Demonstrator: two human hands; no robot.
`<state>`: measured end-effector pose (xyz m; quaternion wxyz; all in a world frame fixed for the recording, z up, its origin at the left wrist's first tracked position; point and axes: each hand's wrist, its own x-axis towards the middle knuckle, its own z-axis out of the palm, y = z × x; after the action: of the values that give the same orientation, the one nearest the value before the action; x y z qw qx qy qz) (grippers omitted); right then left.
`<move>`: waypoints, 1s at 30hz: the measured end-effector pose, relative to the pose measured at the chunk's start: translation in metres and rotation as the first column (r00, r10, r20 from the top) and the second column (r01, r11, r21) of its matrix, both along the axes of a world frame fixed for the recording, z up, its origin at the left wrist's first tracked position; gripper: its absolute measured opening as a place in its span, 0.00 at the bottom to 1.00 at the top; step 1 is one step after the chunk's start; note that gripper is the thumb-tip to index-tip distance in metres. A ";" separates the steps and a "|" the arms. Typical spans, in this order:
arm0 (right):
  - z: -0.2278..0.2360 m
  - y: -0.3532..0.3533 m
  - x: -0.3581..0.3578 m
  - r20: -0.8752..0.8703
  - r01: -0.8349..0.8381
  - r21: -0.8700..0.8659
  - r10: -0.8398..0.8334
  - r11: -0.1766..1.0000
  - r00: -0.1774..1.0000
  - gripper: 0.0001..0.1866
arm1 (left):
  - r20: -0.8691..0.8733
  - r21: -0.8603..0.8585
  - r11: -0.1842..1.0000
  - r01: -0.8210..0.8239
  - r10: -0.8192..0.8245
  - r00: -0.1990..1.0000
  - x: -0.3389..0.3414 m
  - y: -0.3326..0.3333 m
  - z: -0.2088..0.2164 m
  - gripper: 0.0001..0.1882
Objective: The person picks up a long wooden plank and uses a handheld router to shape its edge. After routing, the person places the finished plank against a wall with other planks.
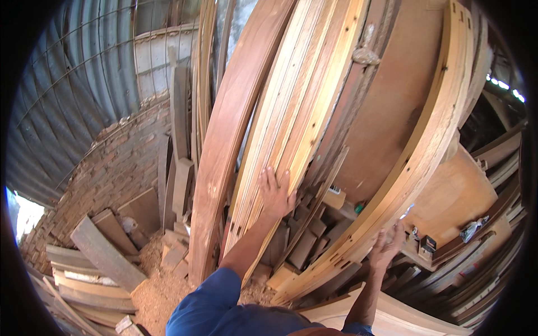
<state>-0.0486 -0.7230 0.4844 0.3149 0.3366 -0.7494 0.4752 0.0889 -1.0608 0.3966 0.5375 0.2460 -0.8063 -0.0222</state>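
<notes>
My left hand point(276, 193) lies with fingers spread on a bundle of pale grooved wooden boards point(291, 106) leaning upright in front of me. Left of the bundle leans a wide reddish plank point(235, 112). My right hand point(385, 246) is beside a long pale wooden post point(423, 151) with slots cut into it. Its fingers are bent, and a small bright bluish-white thing point(407, 210) shows at the fingertips, too small to name. Whether that hand also touches the post I cannot tell.
A large brown panel point(381, 106) stands behind the post. Wood offcuts point(305, 246) pile up between the boards and the post. Sawdust point(162, 297) covers the floor at left, near stacked planks point(89, 297). A brick wall point(117, 168) and corrugated sheeting point(73, 84) close the left side.
</notes>
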 end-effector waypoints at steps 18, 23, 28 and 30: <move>-0.025 -0.071 -0.056 -0.249 0.565 0.149 -0.523 0.811 0.815 0.44 | 0.023 0.029 0.995 -0.100 0.099 0.995 -0.004 0.013 0.000 0.39; -0.026 -0.075 -0.054 -0.250 0.590 0.171 -0.544 0.789 0.801 0.43 | 0.077 0.183 0.971 -0.155 0.143 0.987 -0.005 0.036 0.006 0.40; -0.025 -0.074 -0.055 -0.259 0.594 0.173 -0.545 0.786 0.797 0.43 | 0.081 0.177 0.974 -0.141 0.129 0.988 -0.006 0.036 0.004 0.42; -0.029 -0.073 -0.060 -0.273 0.587 0.146 -0.538 0.796 0.797 0.43 | 0.072 0.173 0.975 -0.137 0.126 0.989 -0.008 0.036 0.002 0.42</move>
<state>-0.1083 -0.7965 0.4558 0.4827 0.1803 -0.8250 0.2320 0.0810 -1.0251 0.3987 0.4890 0.3465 -0.7989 -0.0508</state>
